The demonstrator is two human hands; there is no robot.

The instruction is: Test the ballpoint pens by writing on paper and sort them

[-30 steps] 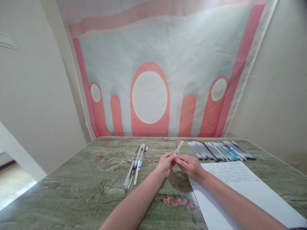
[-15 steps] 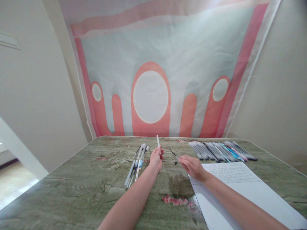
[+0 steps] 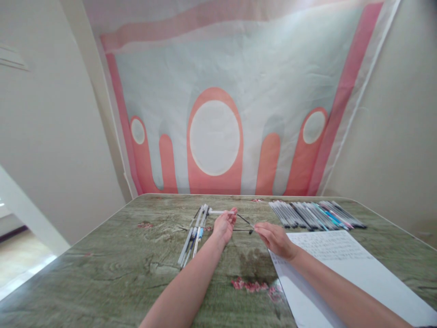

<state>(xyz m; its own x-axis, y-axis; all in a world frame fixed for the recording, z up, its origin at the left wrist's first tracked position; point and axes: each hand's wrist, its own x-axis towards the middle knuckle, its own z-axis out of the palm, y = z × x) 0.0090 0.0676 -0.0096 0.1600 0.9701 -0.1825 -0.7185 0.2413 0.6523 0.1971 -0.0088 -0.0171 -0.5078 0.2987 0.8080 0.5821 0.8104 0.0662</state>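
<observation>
Near the middle of the table, my left hand [image 3: 224,226] holds a whitish pen barrel [image 3: 218,212] that lies level and points left, its fingers closed round the right end. My right hand [image 3: 275,238] pinches a thin dark refill [image 3: 245,219], which slants up to the left so that its far tip is at my left fingertips. Whether tip and barrel touch is too small to tell. A small black piece [image 3: 251,232] lies on the table between my hands. Several pens [image 3: 191,239] lie in a loose bunch left of my left hand.
A long row of pens [image 3: 316,216] lies at the back right. In front of it is a white sheet with writing [image 3: 337,273], partly under my right forearm. The wooden-patterned table [image 3: 102,269] meets a wall hanging [image 3: 215,136] at its back edge.
The pen barrel in my left hand has turned from nearly upright to level, pointing left. My left fingers have come nearer the tip of the refill. My right hand has hardly moved.
</observation>
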